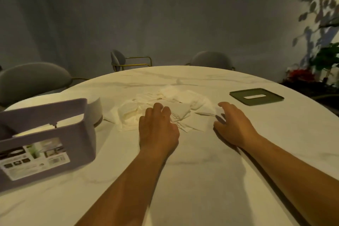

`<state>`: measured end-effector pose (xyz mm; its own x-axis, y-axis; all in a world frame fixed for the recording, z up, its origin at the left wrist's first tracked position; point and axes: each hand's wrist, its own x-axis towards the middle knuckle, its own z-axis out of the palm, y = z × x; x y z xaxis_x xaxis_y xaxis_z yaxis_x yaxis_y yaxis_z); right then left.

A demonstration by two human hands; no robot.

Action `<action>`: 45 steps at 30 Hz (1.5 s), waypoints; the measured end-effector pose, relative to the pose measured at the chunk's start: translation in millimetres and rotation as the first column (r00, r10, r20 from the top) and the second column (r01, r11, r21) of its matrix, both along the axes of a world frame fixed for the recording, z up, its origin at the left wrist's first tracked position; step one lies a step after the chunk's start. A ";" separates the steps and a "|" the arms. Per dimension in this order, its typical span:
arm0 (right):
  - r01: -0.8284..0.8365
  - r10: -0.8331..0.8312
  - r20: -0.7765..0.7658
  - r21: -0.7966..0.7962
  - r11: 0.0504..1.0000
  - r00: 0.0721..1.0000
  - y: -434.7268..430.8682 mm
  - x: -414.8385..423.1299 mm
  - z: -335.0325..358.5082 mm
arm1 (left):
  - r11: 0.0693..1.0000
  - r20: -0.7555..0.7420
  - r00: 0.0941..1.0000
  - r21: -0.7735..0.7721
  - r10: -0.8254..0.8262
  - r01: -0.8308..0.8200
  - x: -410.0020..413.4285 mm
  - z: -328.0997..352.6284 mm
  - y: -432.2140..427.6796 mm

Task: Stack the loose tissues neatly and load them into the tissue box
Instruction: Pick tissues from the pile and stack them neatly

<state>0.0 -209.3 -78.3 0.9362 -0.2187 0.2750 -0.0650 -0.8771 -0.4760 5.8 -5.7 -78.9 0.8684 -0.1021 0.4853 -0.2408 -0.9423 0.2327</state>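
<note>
bent left hand (158, 129) down on messy tissues (183, 101), can't tell if pinching; touching their edge with spread right hand (233, 124). sticker (34, 159) on tissue box (80, 134) too blurry to read.

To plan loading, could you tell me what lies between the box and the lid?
The tissues, the left hand and right hand, in the head view.

both arms are bare and come in from the bottom edge, left forearm (128, 185) and right forearm (293, 170) reaching forward side by side. left grip (158, 128) is palm down, knuckles up, fingers bent with the tips tucked under, so can't tell if it's pinching anything. right grip (233, 124) is palm down too, fingers loosely stretched forward and a bit spread, holding nothing. wrists look pretty straight, clear gap between the two
</note>
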 end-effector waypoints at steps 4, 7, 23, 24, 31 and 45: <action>-0.152 0.163 0.044 -0.181 0.972 0.986 1.2 12.2 -2.9 | 0.998 0.019 0.999 -0.040 0.046 -0.046 17.9 1.2 -1.2; -0.238 0.230 -0.061 -0.231 0.943 0.971 0.1 20.5 -3.4 | 0.990 -0.001 0.998 -0.128 0.058 -0.057 26.2 1.6 -1.7; -0.057 -0.017 0.243 0.294 0.954 0.970 -2.5 26.0 13.6 | 0.858 -0.033 0.998 -0.509 0.062 -0.070 27.1 8.7 -5.2; -0.050 -0.057 0.255 0.396 0.917 0.965 -4.5 26.4 14.9 | 0.846 -0.025 0.998 -0.530 0.064 -0.067 28.1 7.7 -5.0; 0.113 -0.323 0.082 0.833 0.541 0.943 -22.7 33.7 15.1 | 0.824 -0.002 1.000 -0.566 0.001 -0.002 30.7 6.2 -3.1; -0.434 0.076 0.534 0.588 0.683 0.842 19.9 8.0 36.0 | 0.119 -0.042 0.799 -0.992 -0.600 0.038 -3.0 20.5 -46.1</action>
